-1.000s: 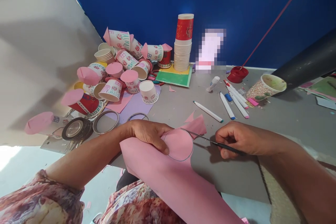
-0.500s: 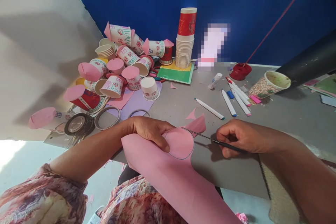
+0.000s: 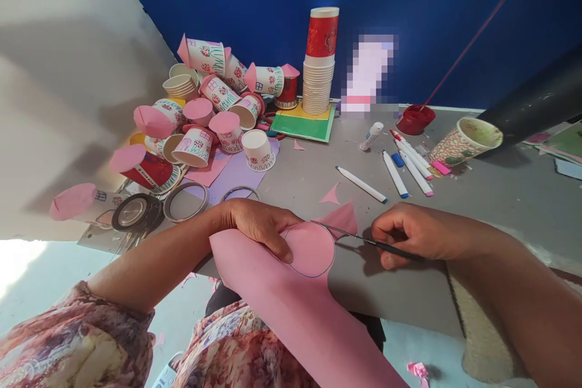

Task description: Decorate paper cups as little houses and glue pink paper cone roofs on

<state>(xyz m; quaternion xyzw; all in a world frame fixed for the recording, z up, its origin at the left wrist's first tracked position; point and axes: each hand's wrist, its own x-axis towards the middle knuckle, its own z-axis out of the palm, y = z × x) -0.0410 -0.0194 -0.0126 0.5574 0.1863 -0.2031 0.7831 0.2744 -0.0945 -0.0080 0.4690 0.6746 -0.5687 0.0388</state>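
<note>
My left hand [image 3: 266,227] grips a large sheet of pink paper [image 3: 282,297], thumb on top and the fingers hidden beneath. A circle [image 3: 313,250] is outlined on the sheet in a dark line beside my thumb. My right hand [image 3: 402,235] is closed around the dark handles of a pair of scissors [image 3: 364,239]. The thin blades lie along the circle's upper edge, their tips near my left fingers. Past the blades a partly cut strip of the pink paper [image 3: 341,221] sticks up. The lower part of the sheet hangs over my lap.
Decorated paper cups [image 3: 195,145] with pink tops crowd the table's left. Behind stands a cup stack [image 3: 318,79] on green card [image 3: 309,127]. Markers [image 3: 361,184], a glue stick [image 3: 371,136] and a patterned cup [image 3: 468,139] lie to the right. Tape rolls [image 3: 186,202] sit near my left forearm.
The scissors and my right hand have shifted slightly left, with the blades further along the circle's top edge. The cut strip has tipped a little. My left hand keeps its hold.
</note>
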